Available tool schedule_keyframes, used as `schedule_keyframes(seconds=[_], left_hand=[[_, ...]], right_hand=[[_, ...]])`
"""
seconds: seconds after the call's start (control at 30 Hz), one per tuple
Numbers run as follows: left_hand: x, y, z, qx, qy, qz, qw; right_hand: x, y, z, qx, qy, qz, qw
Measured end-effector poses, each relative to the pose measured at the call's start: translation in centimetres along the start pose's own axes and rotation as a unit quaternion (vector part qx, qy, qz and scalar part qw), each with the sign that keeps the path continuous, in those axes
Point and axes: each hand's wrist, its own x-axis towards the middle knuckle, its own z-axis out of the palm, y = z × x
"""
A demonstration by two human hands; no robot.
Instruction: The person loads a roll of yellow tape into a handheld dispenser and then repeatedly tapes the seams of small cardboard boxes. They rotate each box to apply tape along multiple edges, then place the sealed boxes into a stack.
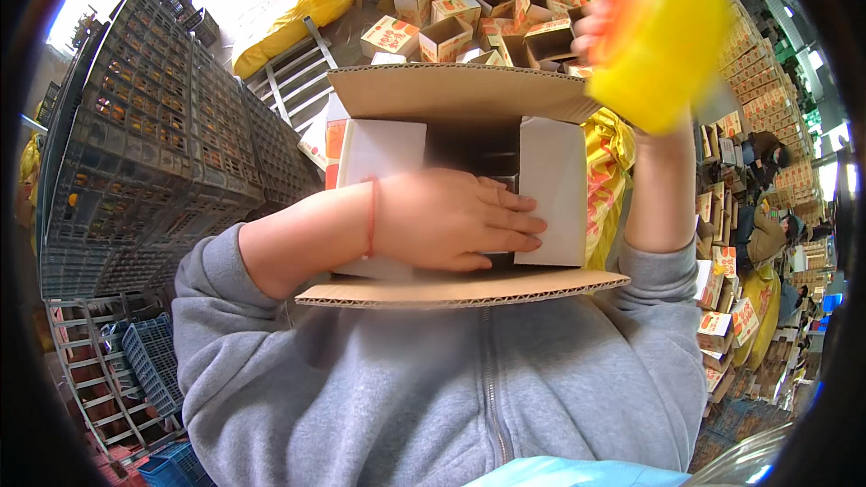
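Note:
A corrugated cardboard box (552, 182) lies before my chest. Its two short flaps, white on top, are folded inward with a dark gap between them, while the brown far flap (460, 95) and near flap (467, 289) stand spread out. Flat across the gap lies my left hand (460, 220), fingertips on the right white flap and palm over the left one; it grips nothing. Raised at the upper right, my right hand (595, 21) holds a yellow and red object (659, 40), too motion-blurred to name for sure. That object hides part of the hand.
Tall stacks of dark plastic crates (135, 142) rise close on the left, orange fruit showing through. Printed cartons (446, 37) crowd the floor ahead, near a metal roller-conveyor frame (298, 81) and a yellow bag (298, 13). Other people (764, 237) sit among cartons at right.

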Motion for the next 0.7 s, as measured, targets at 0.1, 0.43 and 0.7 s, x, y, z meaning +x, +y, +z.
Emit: schedule_keyframes(seconds=[0.1,0.43,0.7], left_hand=[[-0.8,0.8,-1.7,-0.236,-0.009,-0.051,0.970],[-6.5,9.9,-4.6,0.305,0.170,-0.375,0.858],[-7.3,3.4,-1.9,0.272,0.122,-0.484,0.823]], right_hand=[[0.1,2.4,-0.2,-0.048,-0.028,0.187,0.981],[-5.4,10.0,0.7,0.202,0.070,0.034,0.976],[-4.6,3.5,3.5,0.029,-0.029,-0.093,0.995]])
